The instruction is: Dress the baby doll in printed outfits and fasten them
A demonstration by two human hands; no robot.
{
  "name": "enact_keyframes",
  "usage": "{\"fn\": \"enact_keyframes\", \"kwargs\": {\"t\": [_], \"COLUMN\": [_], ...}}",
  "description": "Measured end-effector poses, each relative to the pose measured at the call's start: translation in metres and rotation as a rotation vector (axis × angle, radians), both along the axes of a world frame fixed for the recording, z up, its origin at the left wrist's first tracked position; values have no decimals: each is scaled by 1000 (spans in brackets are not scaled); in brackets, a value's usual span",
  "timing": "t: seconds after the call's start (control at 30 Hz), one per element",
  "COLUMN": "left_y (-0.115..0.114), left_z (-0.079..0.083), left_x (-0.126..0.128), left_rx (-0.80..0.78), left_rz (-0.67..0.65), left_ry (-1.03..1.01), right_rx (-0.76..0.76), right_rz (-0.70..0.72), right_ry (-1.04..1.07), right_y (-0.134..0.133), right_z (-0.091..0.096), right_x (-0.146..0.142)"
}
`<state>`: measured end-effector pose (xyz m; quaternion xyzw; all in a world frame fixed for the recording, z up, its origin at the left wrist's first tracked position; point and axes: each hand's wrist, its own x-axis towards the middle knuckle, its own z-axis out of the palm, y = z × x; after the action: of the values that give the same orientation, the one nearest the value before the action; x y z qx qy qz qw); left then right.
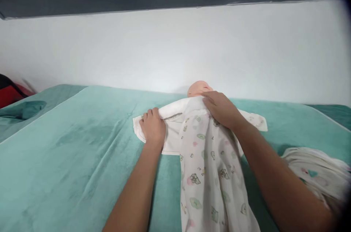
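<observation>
A baby doll [197, 87] lies on the teal bed cover with its head toward the wall; most of its body is hidden under cloth. Its white baby shirt [173, 138] has the sleeves spread to both sides. Over the front hangs a long white printed cloth [204, 173] with green and pink animal figures, reaching toward me. My left hand [154, 126] is closed around the shirt's left-side sleeve. My right hand [221, 109] rests just below the doll's head, its fingers closed on the cloth's upper edge; the fingertips are partly hidden.
A folded pile of white cloths [315, 173] sits on the right beside my forearm. The teal bed cover [68, 158] has creases on the left. A white wall [123, 49] rises behind the doll. A red and black item [11, 91] lies at the far left.
</observation>
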<state>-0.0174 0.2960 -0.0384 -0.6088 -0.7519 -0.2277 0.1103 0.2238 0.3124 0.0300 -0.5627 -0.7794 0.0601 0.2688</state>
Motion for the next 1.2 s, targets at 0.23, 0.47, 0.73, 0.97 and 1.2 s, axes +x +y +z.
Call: {"fn": "enact_keyframes", "kwargs": {"t": [0.23,0.47,0.73,0.97,1.2], "left_y": [-2,-13,-17,44,68], "left_z": [-3,10,66,92,90], "left_x": [14,37,104,176,210], "left_rx": [146,235,-37,-496,-710], "left_rz": [-221,-560,-928,-820,-816], "left_ry": [-35,-476,-184,350,461], "right_rx": [150,239,153,124,86], "right_rz": [-263,-427,-317,-409,-451], "right_ry": [-49,96,10,-12,64], "right_y": [-35,-23,-9,-6,3], "right_z": [-77,-77,-78,-70,-73], "right_x": [77,75,54,62,68]}}
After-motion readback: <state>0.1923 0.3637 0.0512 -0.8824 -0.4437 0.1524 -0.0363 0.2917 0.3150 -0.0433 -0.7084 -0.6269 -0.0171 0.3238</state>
